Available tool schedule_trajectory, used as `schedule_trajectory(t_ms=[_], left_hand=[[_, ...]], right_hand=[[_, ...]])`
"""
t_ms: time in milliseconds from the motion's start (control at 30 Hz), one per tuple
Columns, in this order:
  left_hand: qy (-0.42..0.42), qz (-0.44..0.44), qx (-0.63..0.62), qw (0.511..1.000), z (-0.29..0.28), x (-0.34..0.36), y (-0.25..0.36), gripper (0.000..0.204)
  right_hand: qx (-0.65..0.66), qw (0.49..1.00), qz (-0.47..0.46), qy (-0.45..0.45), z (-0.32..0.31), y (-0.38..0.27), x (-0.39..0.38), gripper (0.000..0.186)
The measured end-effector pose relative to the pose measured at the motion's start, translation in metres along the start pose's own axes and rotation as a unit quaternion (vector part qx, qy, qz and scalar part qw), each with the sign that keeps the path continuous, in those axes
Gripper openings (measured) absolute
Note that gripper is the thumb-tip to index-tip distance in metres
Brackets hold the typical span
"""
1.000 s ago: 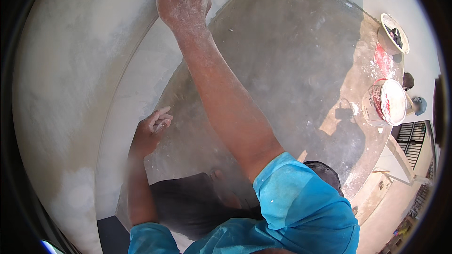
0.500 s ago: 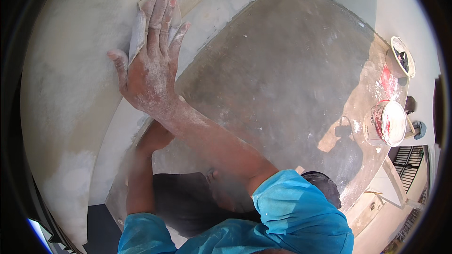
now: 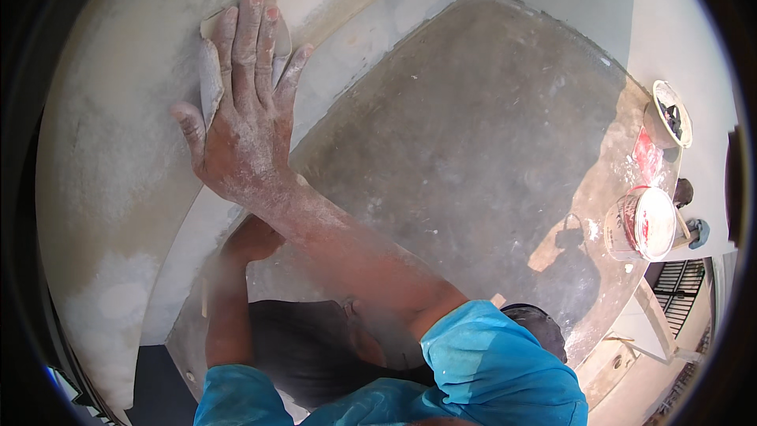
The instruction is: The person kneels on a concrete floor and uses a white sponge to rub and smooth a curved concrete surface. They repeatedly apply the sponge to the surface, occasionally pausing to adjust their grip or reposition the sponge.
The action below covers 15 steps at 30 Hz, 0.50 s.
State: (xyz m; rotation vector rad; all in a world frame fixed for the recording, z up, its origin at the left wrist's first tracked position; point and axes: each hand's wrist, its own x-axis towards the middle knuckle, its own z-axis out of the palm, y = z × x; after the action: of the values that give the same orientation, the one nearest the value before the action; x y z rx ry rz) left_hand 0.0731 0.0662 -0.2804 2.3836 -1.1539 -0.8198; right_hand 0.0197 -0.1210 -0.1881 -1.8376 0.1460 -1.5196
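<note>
My right hand (image 3: 246, 106), dusted with white powder, lies flat with its fingers stretched over a folded sheet of sandpaper (image 3: 210, 83). It presses the sheet against the pale, patchy plastered wall (image 3: 118, 134). The sheet's curled edges stick out beside the fingers and past their tips. My right forearm crosses over my left, and below it is my left hand (image 3: 254, 238), near the foot of the wall. That hand's fingers are mostly hidden behind the right forearm, so what they do cannot be made out.
Grey concrete floor (image 3: 449, 134) stretches to the right of the wall. At the far right stand a white bucket (image 3: 653, 223), a red-and-white bag (image 3: 648, 156) and a pale tub (image 3: 669, 117) with dark items inside. A barred metal gate (image 3: 678, 288) lies beyond.
My right hand and the sandpaper have slid a little left and down along the wall. My left hand stays near the same place, and the view has shifted slightly.
</note>
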Motion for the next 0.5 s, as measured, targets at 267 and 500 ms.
schedule_trajectory(t_ms=[267,500], left_hand=[[-0.015,-0.148,-0.194,0.970,-0.001,-0.004,-0.005,0.059],[-0.002,-0.153,-0.009,0.988,-0.004,-0.005,0.084,0.063]], right_hand=[[0.017,0.998,0.029,0.051,0.010,-0.016,0.001,0.095],[-0.062,0.978,0.126,0.152,-0.038,0.063,0.082,0.081]])
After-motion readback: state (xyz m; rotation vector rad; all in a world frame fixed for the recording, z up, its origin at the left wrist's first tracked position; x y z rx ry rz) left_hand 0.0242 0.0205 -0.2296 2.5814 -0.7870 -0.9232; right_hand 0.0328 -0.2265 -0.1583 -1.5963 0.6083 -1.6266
